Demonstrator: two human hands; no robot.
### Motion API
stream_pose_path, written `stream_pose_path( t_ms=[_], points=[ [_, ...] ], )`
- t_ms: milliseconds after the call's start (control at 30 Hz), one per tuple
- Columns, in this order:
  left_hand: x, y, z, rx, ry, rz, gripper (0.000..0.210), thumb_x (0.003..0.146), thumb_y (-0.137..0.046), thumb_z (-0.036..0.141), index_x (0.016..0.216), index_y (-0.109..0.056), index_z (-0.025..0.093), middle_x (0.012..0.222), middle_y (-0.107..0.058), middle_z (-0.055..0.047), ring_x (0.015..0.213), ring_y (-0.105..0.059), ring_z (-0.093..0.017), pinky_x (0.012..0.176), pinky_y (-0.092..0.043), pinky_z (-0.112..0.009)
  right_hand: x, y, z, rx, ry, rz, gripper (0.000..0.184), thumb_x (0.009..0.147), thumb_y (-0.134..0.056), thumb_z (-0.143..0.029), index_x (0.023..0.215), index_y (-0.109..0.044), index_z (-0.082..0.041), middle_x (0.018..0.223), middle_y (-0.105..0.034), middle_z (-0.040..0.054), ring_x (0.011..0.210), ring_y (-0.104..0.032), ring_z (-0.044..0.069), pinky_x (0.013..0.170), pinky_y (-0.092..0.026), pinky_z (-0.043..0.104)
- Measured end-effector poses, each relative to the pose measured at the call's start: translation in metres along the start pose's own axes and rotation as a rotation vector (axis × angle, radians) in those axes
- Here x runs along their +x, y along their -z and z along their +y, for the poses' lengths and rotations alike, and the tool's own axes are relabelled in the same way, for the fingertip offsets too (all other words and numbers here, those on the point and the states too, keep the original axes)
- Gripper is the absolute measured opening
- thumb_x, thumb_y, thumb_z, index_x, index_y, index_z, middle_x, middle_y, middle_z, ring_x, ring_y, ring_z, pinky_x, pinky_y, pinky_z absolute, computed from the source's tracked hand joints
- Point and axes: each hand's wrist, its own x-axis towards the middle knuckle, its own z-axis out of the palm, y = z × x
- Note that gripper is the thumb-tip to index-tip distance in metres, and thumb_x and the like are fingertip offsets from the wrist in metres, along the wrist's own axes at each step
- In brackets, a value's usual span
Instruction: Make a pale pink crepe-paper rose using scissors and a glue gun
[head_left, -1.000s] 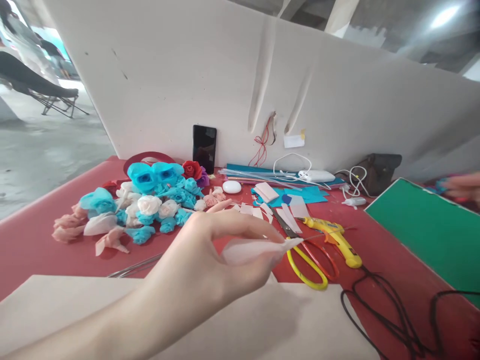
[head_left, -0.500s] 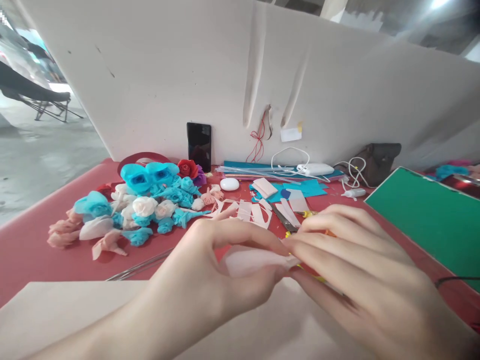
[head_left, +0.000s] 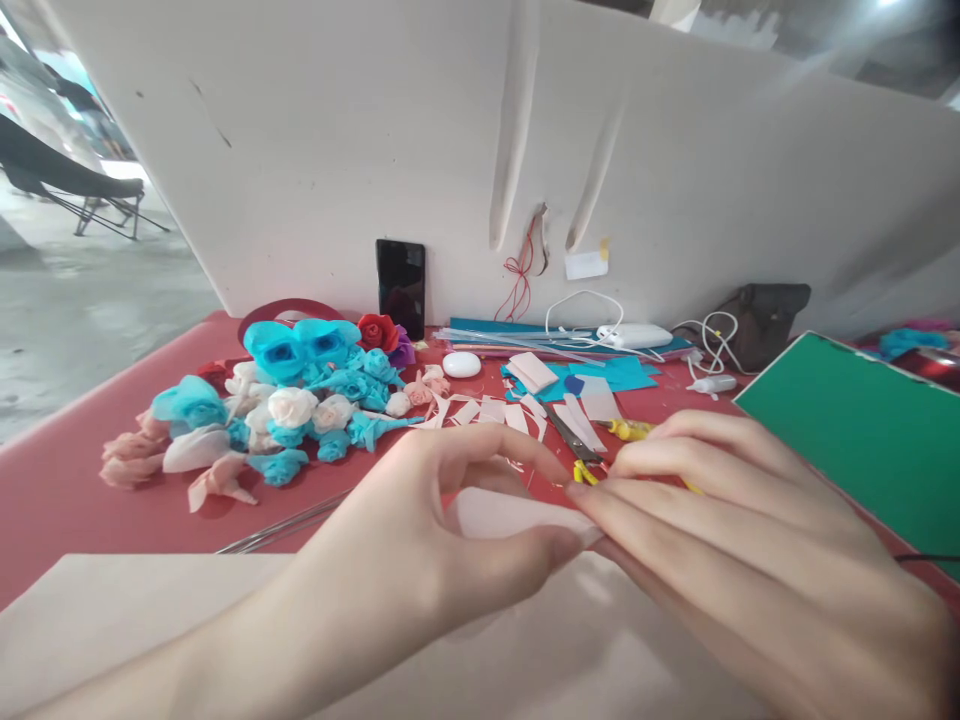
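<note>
A pale pink-white piece of crepe paper (head_left: 499, 515) is gathered between both hands, narrowing to a pinched end on the right. My left hand (head_left: 427, 540) curls around it, thumb along its near side and index finger arched over the top. The fingertips of my right hand (head_left: 727, 530) press together on the narrow end, and its other fingers lie stretched alongside. Just beyond the fingers lie scissors (head_left: 574, 440) with yellow parts, partly hidden by my right hand, and a yellow tool or tube (head_left: 630, 430). A pale sheet (head_left: 187, 610) spreads beneath my hands.
Blue, white and pink paper flowers (head_left: 292, 405) are heaped at left. Thin wires (head_left: 281, 525) lie nearer. Paper scraps (head_left: 491, 410), a white oval case (head_left: 462, 364), a leaning phone (head_left: 401, 288) and white cables (head_left: 720, 345) sit behind. A green board (head_left: 862, 430) is at right.
My right hand has shifted slightly right and lower, uncovering more of the yellow tool and scissors. The paper stays pinched, its narrow end a little lower. The view has moved slightly.
</note>
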Motion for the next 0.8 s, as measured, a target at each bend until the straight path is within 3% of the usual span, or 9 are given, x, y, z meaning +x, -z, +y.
stream_pose_path(
  t_ms=[167,267,333,533,667,800],
  points=[
    [0.001,0.000,0.004,-0.087,0.168,-0.035,0.016,0.070,-0.065,0.022,0.085,-0.063,0.028,0.078,-0.070,0.009,0.079,-0.067,-0.013,0.070,-0.052,-0.014,-0.002,0.002,-0.001,-0.007,-0.006,0.014,0.027,0.091,-0.032,-0.013,0.103,-0.056,-0.012,0.089,-0.063,0.0025,0.092,-0.050,0.015,0.090,-0.035,0.037],
    [0.000,0.002,0.012,-0.141,0.339,-0.085,0.016,0.069,-0.063,0.023,0.085,-0.063,0.023,0.072,-0.071,0.004,0.078,-0.068,-0.019,0.070,-0.054,-0.023,0.000,0.006,0.002,-0.067,0.057,-0.043,0.026,0.091,-0.035,-0.013,0.105,-0.057,-0.013,0.092,-0.064,0.0015,0.092,-0.052,0.014,0.091,-0.035,0.036],
    [0.000,0.003,0.015,-0.188,0.358,-0.094,0.016,0.069,-0.062,0.022,0.086,-0.062,0.022,0.074,-0.071,0.001,0.078,-0.068,-0.021,0.069,-0.054,-0.025,0.001,0.008,0.005,-0.093,0.117,-0.060,0.026,0.091,-0.036,-0.013,0.109,-0.055,-0.012,0.094,-0.064,0.0017,0.092,-0.053,0.014,0.090,-0.035,0.036],
    [0.002,0.004,0.012,-0.236,0.360,-0.106,0.019,0.070,-0.061,0.023,0.089,-0.061,0.023,0.066,-0.070,0.003,0.072,-0.067,-0.018,0.064,-0.052,-0.022,0.002,0.007,0.007,-0.145,0.153,-0.073,0.026,0.089,-0.038,-0.011,0.108,-0.056,-0.018,0.093,-0.065,-0.0017,0.090,-0.055,0.012,0.092,-0.036,0.034],
    [0.003,0.004,0.003,-0.168,0.273,-0.105,0.020,0.071,-0.062,0.030,0.090,-0.063,0.023,0.074,-0.070,0.001,0.077,-0.067,-0.020,0.065,-0.053,-0.024,0.006,0.007,0.005,-0.198,0.134,0.030,0.021,0.086,-0.047,-0.016,0.103,-0.059,-0.019,0.088,-0.066,-0.0009,0.087,-0.057,0.014,0.089,-0.039,0.036],
    [0.003,0.004,0.001,-0.075,0.193,-0.022,0.017,0.070,-0.063,0.034,0.083,-0.066,0.024,0.084,-0.070,0.001,0.074,-0.067,-0.019,0.041,-0.046,-0.014,0.007,0.015,0.006,-0.218,0.067,0.099,0.025,0.078,-0.060,-0.020,0.102,-0.059,-0.012,0.090,-0.066,0.0049,0.086,-0.056,0.017,0.088,-0.039,0.036]
  ],
)
